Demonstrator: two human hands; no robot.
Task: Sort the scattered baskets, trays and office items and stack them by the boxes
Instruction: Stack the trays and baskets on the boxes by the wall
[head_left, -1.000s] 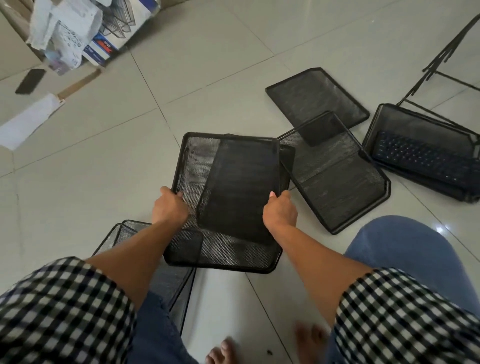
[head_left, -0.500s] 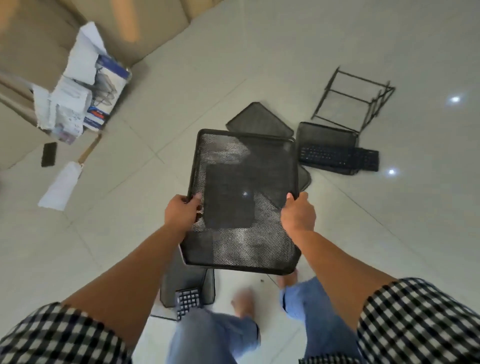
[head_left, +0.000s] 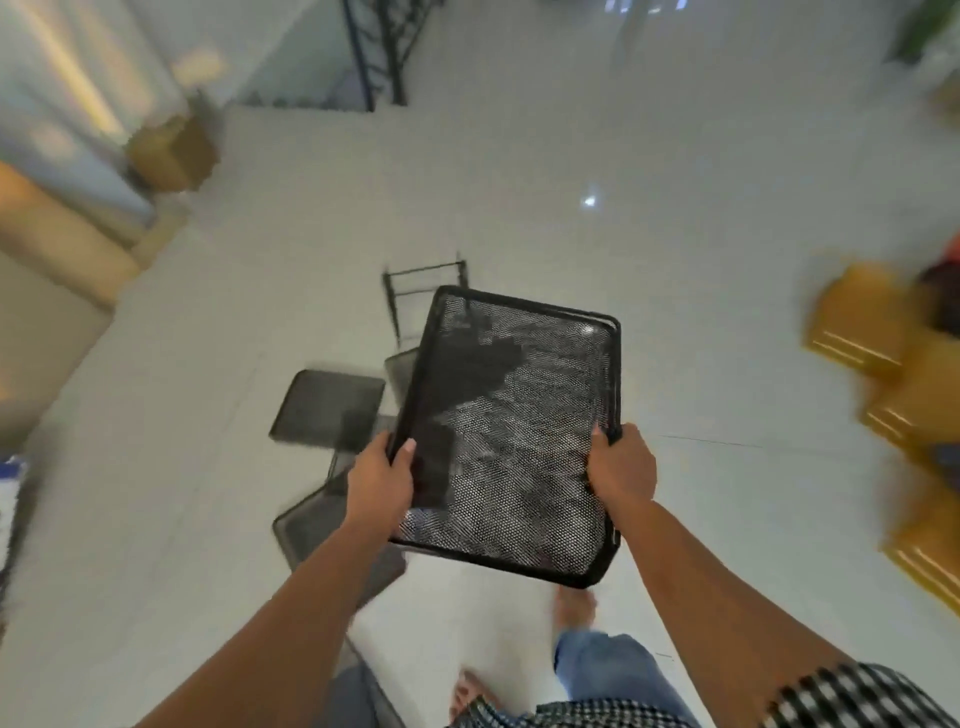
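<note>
A black mesh tray (head_left: 524, 426) is held up in the air in front of me, well above the floor. My left hand (head_left: 378, 483) grips its left rim and my right hand (head_left: 621, 467) grips its right rim. More black mesh trays lie on the white tiled floor below: one flat (head_left: 327, 408) to the left, another (head_left: 317, 525) nearer me, partly behind my left arm. A black wire rack frame (head_left: 415, 291) stands just beyond the held tray. Brown cardboard boxes (head_left: 857, 322) are stacked at the right edge.
A cardboard box (head_left: 171, 150) sits at the far left by a beige sofa or cushion (head_left: 47, 244). Dark stair railing (head_left: 379, 47) rises at the back. My bare feet (head_left: 574, 605) are on the tiles. The picture is blurred by motion.
I have stood up and turned to the right with the tray in both hands. The floor trays now lie lower left, and the brown boxes have come into view on the right.
</note>
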